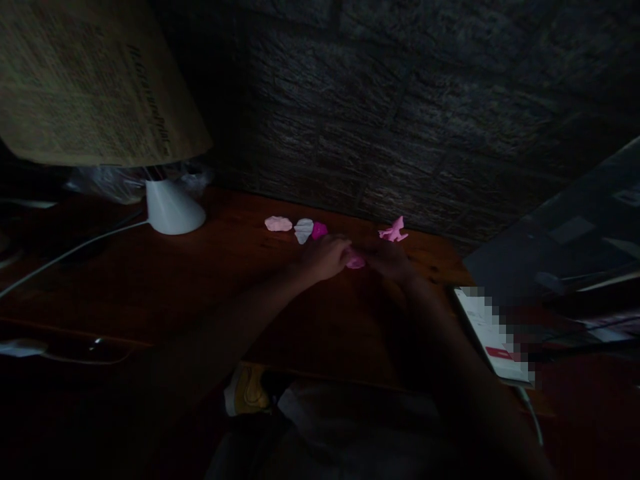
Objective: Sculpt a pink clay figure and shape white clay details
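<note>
My left hand (325, 257) and my right hand (387, 260) meet over the wooden table (175, 280), fingers curled around a small pink lump of clay (355, 262) held between them. Just beyond my left hand lie a pale pink clay piece (278, 224), a white clay piece (303, 231) and a magenta clay piece (319, 230). A pink shaped clay figure (393, 231) stands behind my right hand, near the wall.
A lamp with a white base (173, 208) and a printed paper shade (95, 87) stands at the back left, its cord (65, 253) trailing left. A lit phone (493, 333) lies at the right. A dark brick wall (400, 120) backs the table.
</note>
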